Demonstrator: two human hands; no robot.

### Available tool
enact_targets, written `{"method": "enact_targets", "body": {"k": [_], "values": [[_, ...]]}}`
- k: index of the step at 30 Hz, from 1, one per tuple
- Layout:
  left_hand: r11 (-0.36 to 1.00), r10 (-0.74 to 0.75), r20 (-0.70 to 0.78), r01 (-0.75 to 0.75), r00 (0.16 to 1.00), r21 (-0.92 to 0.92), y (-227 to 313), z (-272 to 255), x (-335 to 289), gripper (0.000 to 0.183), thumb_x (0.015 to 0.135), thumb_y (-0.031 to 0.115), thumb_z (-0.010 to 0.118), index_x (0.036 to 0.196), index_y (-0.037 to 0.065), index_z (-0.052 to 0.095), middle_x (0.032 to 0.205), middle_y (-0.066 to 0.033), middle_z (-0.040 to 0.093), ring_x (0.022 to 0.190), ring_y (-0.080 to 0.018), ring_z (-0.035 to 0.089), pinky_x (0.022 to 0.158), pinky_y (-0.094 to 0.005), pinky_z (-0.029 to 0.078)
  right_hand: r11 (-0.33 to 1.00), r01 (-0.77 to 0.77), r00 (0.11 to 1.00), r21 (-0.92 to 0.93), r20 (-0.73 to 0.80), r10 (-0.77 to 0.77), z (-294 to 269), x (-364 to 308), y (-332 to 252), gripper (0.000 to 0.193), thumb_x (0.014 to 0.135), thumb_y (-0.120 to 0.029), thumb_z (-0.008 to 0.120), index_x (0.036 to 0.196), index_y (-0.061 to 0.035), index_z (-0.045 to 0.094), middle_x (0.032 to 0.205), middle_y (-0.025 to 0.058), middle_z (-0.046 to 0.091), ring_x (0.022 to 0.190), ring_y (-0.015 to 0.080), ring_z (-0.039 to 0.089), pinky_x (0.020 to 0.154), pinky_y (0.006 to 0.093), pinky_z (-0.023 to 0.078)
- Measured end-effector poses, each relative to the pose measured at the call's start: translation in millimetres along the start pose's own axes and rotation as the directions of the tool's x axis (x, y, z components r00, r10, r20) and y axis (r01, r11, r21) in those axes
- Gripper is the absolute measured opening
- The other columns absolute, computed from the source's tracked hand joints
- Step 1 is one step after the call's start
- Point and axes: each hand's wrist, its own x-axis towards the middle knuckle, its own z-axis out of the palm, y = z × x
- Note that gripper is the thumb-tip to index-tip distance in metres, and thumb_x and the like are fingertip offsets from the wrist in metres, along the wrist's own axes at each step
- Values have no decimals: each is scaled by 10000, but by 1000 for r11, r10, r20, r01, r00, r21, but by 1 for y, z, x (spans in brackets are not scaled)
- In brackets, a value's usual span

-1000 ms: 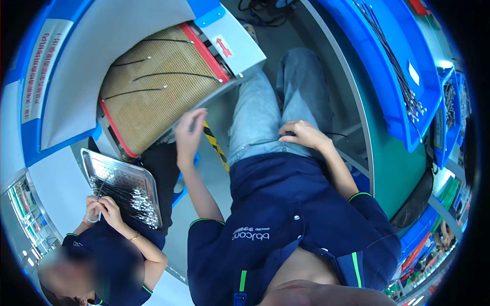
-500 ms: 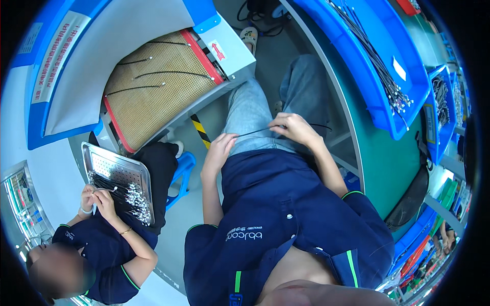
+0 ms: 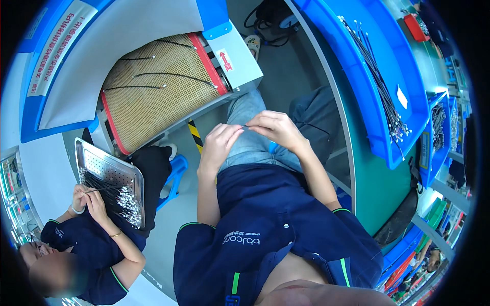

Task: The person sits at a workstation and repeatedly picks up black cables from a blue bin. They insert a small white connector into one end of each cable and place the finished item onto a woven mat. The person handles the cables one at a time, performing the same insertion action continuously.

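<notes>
My left hand (image 3: 220, 145) and my right hand (image 3: 276, 130) are over my lap, fingertips close together. Both pinch a thin black cable (image 3: 246, 127); only a short dark length shows between them. Its tail (image 3: 315, 126) sticks out beyond my right hand, curving over the dark gap beside the table. My fingers hide the rest of the cable, including any end near my left hand. Ahead and to the left, several black cables (image 3: 173, 76) with small pale ends lie spaced apart on the tan mesh belt (image 3: 148, 109) of a blue and white machine.
At the right, a blue bin (image 3: 380, 148) with a bundle of black cables stands on the green table (image 3: 370, 196). On the left, a co-worker's hands (image 3: 88, 200) handle cables over a perforated metal tray (image 3: 109, 157). A blue stool (image 3: 176, 178) stands beside that person.
My hands have come closer together, so less cable shows between them. They are also slightly higher in view. The scene has shifted a little with my head.
</notes>
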Motion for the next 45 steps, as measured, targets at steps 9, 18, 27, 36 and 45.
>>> {"method": "enact_targets", "body": {"k": [9,18,27,36,45], "values": [[996,84,83,-86,993,14,-3,-5,12,159,777,108,687,880,-8,652,797,-112,645,709,-250,610,638,-333,484,996,75,997,-52,41,-73,-4,6,5,149,747,-78,689,893,-49,678,847,63,645,772,224,635,690,318,521],[977,197,53,-200,979,67,-11,-10,14,162,745,124,711,842,18,635,766,-78,633,682,-216,590,606,-332,484,1000,1,998,24,60,-2,3,5,6,134,762,-86,679,893,-58,682,863,65,648,796,231,639,708,329,522],[965,251,-49,-246,967,96,-4,-5,18,155,735,75,709,854,7,636,818,-75,647,733,-224,614,642,-324,504,985,-127,992,118,9,127,1,6,1,105,772,-102,687,865,-52,681,835,72,663,778,230,649,687,320,519],[967,254,-77,-251,964,50,-2,-3,13,145,708,12,706,831,17,630,804,-70,643,737,-215,619,641,-314,505,975,-141,990,171,28,138,-3,7,-2,129,766,-102,704,867,-31,666,820,80,662,770,228,649,688,320,512],[972,231,-146,-223,962,72,6,-8,5,181,683,-10,712,838,20,624,789,-70,639,712,-222,614,625,-316,501,969,-155,988,194,52,148,-6,9,-8,107,767,-94,706,845,-28,674,814,74,657,740,215,644,646,305,504]]}}
